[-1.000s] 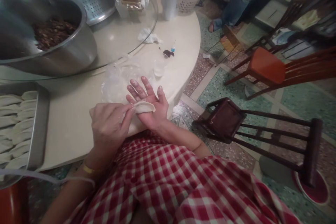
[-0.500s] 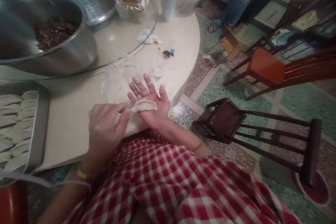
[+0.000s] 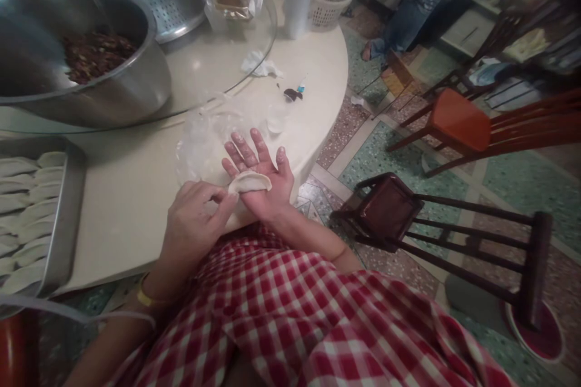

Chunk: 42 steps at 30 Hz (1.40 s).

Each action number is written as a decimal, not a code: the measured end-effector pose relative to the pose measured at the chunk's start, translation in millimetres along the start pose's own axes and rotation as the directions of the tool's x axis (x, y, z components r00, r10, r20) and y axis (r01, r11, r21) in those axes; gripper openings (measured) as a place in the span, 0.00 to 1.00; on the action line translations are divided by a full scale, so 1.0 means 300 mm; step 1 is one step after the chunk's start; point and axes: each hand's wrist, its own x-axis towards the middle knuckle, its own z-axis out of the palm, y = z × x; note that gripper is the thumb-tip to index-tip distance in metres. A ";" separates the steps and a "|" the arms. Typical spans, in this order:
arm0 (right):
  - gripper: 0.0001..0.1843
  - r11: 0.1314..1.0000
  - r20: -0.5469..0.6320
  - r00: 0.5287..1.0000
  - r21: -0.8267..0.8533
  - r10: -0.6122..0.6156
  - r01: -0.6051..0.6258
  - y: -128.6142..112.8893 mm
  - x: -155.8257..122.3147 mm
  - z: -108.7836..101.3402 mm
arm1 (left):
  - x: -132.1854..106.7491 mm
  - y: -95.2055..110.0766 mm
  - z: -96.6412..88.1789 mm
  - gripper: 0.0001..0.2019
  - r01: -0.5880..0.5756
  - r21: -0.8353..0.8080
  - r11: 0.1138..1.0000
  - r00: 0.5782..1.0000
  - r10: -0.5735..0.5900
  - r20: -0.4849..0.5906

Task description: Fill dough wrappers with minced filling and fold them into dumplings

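A dumpling [image 3: 250, 182] is borne across the upturned palm of the right hand [image 3: 273, 196], whose fingers are spread; its left end is pinched between thumb and finger by the left hand [image 3: 195, 214]; it is already folded into a half-moon, and its rim is judged to be mostly sealed, though the finer pleats cannot be made out; similar folded dumplings [image 3: 43, 193] are lined up in the metal tray [image 3: 69, 211]; plenty of filling [image 3: 97, 54] is left unwrapped in the steel pot [image 3: 136, 87].

Room for sideways movement is offered by the stretch of table [image 3: 118, 205] between tray and left hand; it is bounded by the tray's raised wall and, farther off, by the glass disc [image 3: 209, 69]; a crumpled plastic bag [image 3: 200, 133] is spread beyond the fingers; the table's curved edge is found close beside the right hand.
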 end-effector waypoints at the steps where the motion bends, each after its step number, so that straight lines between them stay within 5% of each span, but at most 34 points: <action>1: 0.30 1.000 0.002 1.000 0.000 -0.003 0.003 -0.002 0.001 0.000 | -0.006 -0.002 -0.001 0.10 0.009 -0.004 1.000 1.000 -0.009 0.000; 6: 0.29 1.000 0.010 1.000 -0.022 -0.010 0.010 -0.002 0.003 -0.006 | -0.027 -0.008 -0.004 0.08 0.148 -0.053 0.988 0.989 -0.148 0.009; 15: 0.28 1.000 0.009 1.000 -0.028 -0.013 0.014 -0.002 0.006 -0.009 | -0.010 -0.007 0.011 0.06 0.207 -0.123 0.971 0.978 -0.206 0.025; 42: 0.28 1.000 -0.016 1.000 -0.023 0.015 -0.015 0.019 -0.002 -0.017 | 0.046 0.001 -0.001 0.04 -0.086 0.155 0.984 0.996 0.086 0.007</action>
